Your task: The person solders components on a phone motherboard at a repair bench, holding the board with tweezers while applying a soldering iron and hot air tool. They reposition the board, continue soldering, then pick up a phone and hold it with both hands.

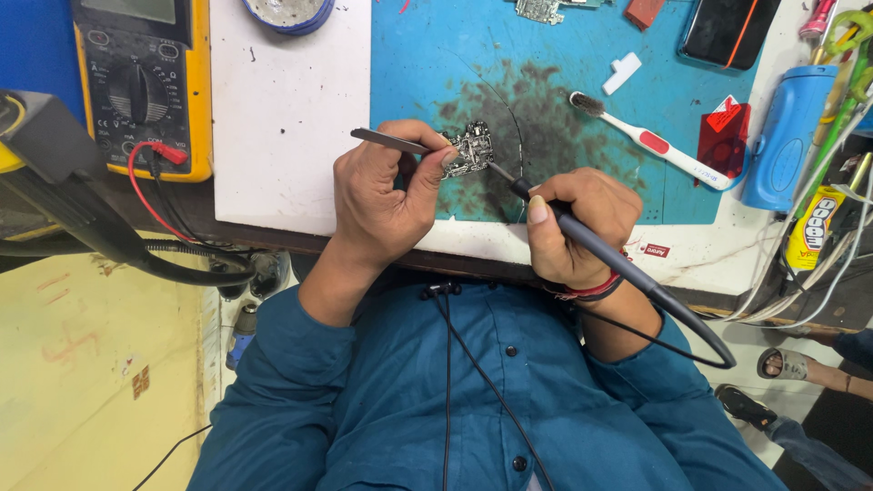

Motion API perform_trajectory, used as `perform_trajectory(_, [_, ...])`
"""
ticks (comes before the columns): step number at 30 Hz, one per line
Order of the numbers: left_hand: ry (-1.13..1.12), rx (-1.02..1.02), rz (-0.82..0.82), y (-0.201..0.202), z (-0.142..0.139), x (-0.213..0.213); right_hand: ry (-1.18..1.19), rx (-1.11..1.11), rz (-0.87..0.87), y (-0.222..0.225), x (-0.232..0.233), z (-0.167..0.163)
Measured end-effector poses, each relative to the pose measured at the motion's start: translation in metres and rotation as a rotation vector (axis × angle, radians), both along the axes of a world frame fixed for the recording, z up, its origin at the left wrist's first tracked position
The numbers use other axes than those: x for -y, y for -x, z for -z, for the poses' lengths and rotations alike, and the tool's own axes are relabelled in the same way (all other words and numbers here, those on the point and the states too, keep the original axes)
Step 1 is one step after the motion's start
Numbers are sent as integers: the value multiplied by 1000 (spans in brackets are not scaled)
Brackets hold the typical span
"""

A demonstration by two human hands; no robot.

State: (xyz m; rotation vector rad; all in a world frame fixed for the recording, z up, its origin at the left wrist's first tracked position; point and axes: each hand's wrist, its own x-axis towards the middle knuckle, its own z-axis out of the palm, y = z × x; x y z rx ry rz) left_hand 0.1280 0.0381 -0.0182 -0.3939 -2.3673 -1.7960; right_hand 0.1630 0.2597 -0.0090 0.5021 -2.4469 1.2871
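My left hand pinches a small circuit board at its left edge and also holds metal tweezers that stick out to the left. My right hand grips a dark soldering iron like a pen. Its tip touches the board's right side. The board sits over a stained blue work mat. A thin wire arcs above the board. The iron's cable loops off to the lower right.
A yellow multimeter with red and black leads lies at the left, beside a white board. A white-and-red toothbrush, a red plastic piece, a blue bottle, a phone and cables lie at the right.
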Motion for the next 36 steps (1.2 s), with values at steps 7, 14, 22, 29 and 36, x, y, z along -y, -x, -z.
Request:
perform_trajectory(7, [2, 2, -1, 0, 0, 0, -12, 2, 5, 0, -1, 0])
perform_trajectory(14, [3, 8, 0, 0, -1, -1, 2, 4, 5, -1, -1, 1])
perform_trajectory(22, [3, 11, -5, 0, -2, -1, 14, -3, 16, 0, -1, 2])
perform_trajectory(29, [-2, 4, 2, 1, -2, 0, -16, 21, 53, -3, -3, -1])
perform_trajectory(36, [0, -2, -3, -1, -4, 0, 16, 51, 63, -1, 1, -4])
